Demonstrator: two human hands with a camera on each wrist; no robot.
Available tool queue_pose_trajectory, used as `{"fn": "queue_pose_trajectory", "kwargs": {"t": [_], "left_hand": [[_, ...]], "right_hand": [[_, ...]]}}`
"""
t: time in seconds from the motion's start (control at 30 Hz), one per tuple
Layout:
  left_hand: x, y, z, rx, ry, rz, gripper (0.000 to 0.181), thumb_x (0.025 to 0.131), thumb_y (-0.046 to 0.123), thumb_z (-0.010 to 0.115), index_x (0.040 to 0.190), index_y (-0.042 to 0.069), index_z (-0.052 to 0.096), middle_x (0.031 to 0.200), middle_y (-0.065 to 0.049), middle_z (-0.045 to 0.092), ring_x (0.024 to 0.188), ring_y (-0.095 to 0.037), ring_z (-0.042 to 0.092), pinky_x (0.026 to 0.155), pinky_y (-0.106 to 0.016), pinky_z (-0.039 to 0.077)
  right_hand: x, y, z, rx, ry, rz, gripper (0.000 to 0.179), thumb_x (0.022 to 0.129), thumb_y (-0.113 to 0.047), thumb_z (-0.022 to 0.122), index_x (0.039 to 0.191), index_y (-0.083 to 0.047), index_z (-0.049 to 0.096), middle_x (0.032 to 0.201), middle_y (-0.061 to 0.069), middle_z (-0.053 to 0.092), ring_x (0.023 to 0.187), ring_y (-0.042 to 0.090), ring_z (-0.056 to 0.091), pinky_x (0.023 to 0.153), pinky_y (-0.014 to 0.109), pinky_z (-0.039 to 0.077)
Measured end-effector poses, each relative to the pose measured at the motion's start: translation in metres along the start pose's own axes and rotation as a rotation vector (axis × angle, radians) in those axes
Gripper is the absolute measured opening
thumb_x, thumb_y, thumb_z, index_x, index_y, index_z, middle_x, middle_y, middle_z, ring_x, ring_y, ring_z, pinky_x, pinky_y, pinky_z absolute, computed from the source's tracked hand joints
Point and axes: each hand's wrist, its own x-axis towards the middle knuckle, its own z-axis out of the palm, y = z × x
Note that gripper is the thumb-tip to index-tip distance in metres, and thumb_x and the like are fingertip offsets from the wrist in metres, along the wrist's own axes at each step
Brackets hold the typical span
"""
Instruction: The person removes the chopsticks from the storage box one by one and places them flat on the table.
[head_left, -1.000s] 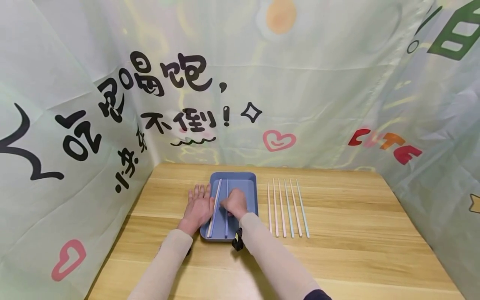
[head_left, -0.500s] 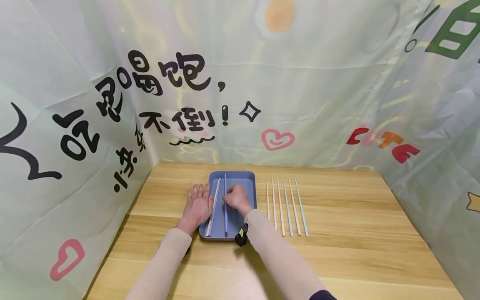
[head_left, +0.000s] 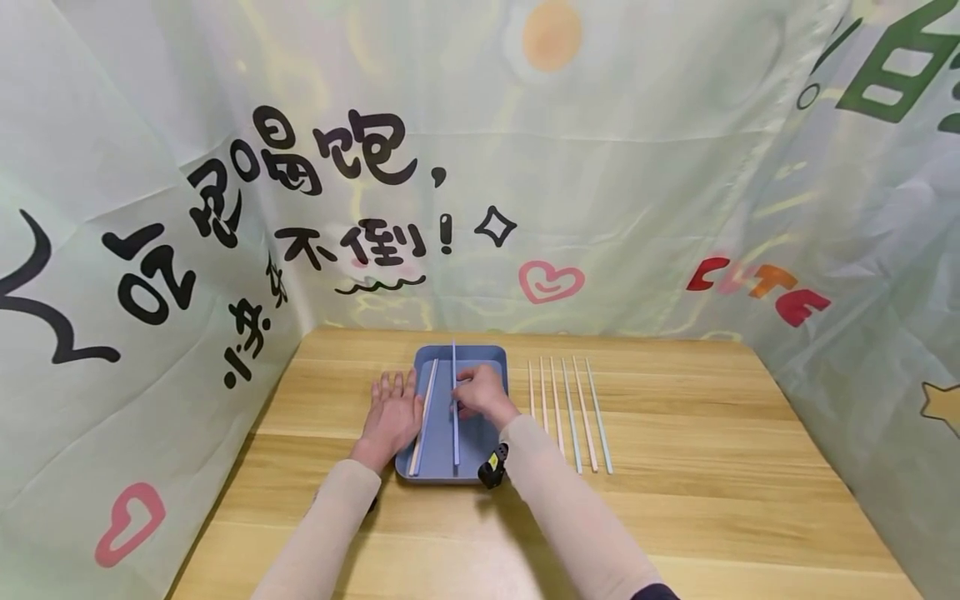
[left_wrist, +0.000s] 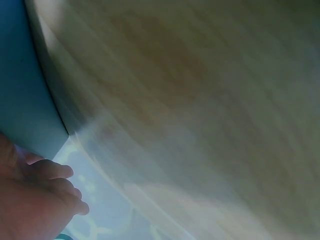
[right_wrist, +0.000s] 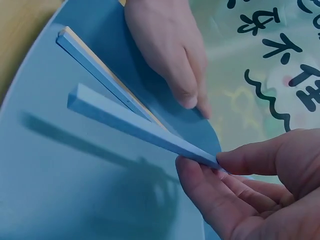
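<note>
My left hand (head_left: 390, 422) rests along the left rim of a blue tray (head_left: 478, 437), fingers straight and pointing away. Inside that rim lie two chopsticks side by side, a pale pinkish one (head_left: 426, 408) and a blue one (right_wrist: 92, 62). Between thumb and fingertips, my right hand (head_left: 482, 390) pinches another blue chopstick (head_left: 456, 437) near its middle. This chopstick hangs over the tray, its shadow falling apart from it on the tray floor in the right wrist view. The left wrist view catches the left hand (left_wrist: 37, 205) beside the tray's outer wall (left_wrist: 30, 75).
Right of the tray, several pink chopsticks (head_left: 557, 412) and light blue chopsticks (head_left: 600, 425) lie in a row on the wooden table (head_left: 697, 467). A printed cloth (head_left: 637, 208) hangs behind the table and along both sides.
The right hand has raised the blue chopstick off the tray floor and moved slightly right with it. My left hand stays at the rim; the whole head view has shifted a little.
</note>
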Motion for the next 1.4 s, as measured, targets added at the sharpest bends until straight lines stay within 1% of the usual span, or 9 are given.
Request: {"fn": "queue_pose_trajectory", "kwargs": {"t": [0.17,0.37,0.57,0.7,0.77,0.87,0.97,1.17,1.4], "left_hand": [[0.000,-0.001,0.001,-0.009,0.004,0.002,0.061,0.113,0.030,0.036,0.165,-0.001,0.027,0.164,-0.034,0.035,0.156,-0.057,0.024,0.129,-0.068,0.015],[-0.001,-0.002,0.003,-0.012,-0.011,0.005,0.061,0.113,0.030,0.035,0.166,-0.001,0.026,0.165,-0.034,0.034,0.157,-0.056,0.023,0.128,-0.069,0.014],[0.001,-0.002,0.002,-0.007,-0.009,0.008,0.061,0.114,0.031,0.033,0.166,-0.001,0.026,0.165,-0.034,0.034,0.157,-0.055,0.024,0.128,-0.069,0.015],[0.001,-0.002,0.000,0.003,-0.017,0.013,0.061,0.114,0.031,0.032,0.166,-0.001,0.025,0.165,-0.034,0.034,0.157,-0.054,0.024,0.128,-0.069,0.015],[0.001,-0.002,-0.001,0.008,-0.024,0.012,0.062,0.114,0.031,0.032,0.166,-0.001,0.025,0.165,-0.034,0.034,0.157,-0.054,0.023,0.128,-0.069,0.016],[0.001,-0.002,-0.001,-0.001,-0.027,0.008,0.062,0.114,0.031,0.033,0.166,-0.001,0.025,0.165,-0.035,0.033,0.157,-0.055,0.023,0.128,-0.069,0.015],[0.001,-0.003,-0.001,-0.013,-0.029,0.005,0.062,0.114,0.031,0.033,0.166,-0.001,0.025,0.166,-0.035,0.032,0.158,-0.054,0.022,0.128,-0.069,0.014],[0.000,-0.003,-0.001,-0.013,-0.013,0.010,0.061,0.114,0.030,0.033,0.165,-0.002,0.026,0.165,-0.035,0.033,0.157,-0.055,0.023,0.128,-0.070,0.016],[0.000,-0.002,-0.001,-0.006,-0.002,0.014,0.061,0.113,0.030,0.035,0.165,-0.003,0.028,0.164,-0.036,0.035,0.156,-0.056,0.025,0.127,-0.071,0.017]], "right_hand": [[-0.002,-0.001,-0.009,0.045,0.009,0.003,0.048,0.093,0.009,0.066,0.140,0.012,0.059,0.113,0.034,0.074,0.090,0.042,0.079,0.070,0.041,0.066],[-0.005,0.000,-0.027,0.030,0.036,0.000,0.047,0.094,0.007,0.067,0.140,0.009,0.061,0.117,0.031,0.074,0.096,0.044,0.078,0.067,0.035,0.066],[-0.009,0.002,-0.048,0.019,0.064,0.012,0.046,0.095,0.005,0.067,0.141,0.006,0.061,0.121,0.030,0.073,0.088,0.039,0.080,0.070,0.037,0.066],[-0.011,0.004,-0.062,0.033,0.082,0.018,0.048,0.094,0.006,0.067,0.141,0.007,0.061,0.122,0.031,0.073,0.079,0.030,0.079,0.070,0.038,0.066],[-0.013,0.005,-0.069,0.035,0.087,0.023,0.048,0.094,0.006,0.067,0.142,0.007,0.060,0.122,0.031,0.073,0.076,0.027,0.078,0.073,0.041,0.067],[-0.015,0.008,-0.080,0.053,0.095,0.030,0.050,0.093,0.007,0.066,0.143,0.009,0.059,0.123,0.033,0.072,0.076,0.027,0.079,0.081,0.047,0.066],[-0.017,0.013,-0.092,0.063,0.100,0.019,0.050,0.093,0.008,0.063,0.142,0.011,0.058,0.121,0.034,0.072,0.078,0.030,0.079,0.084,0.051,0.064],[-0.019,0.023,-0.114,0.006,0.123,0.024,0.048,0.095,0.004,0.062,0.143,0.009,0.058,0.121,0.035,0.072,0.088,0.039,0.079,0.081,0.048,0.066],[-0.023,0.034,-0.138,-0.022,0.155,0.050,0.049,0.097,0.002,0.062,0.144,0.009,0.057,0.125,0.036,0.070,0.084,0.033,0.079,0.080,0.046,0.066]]}}
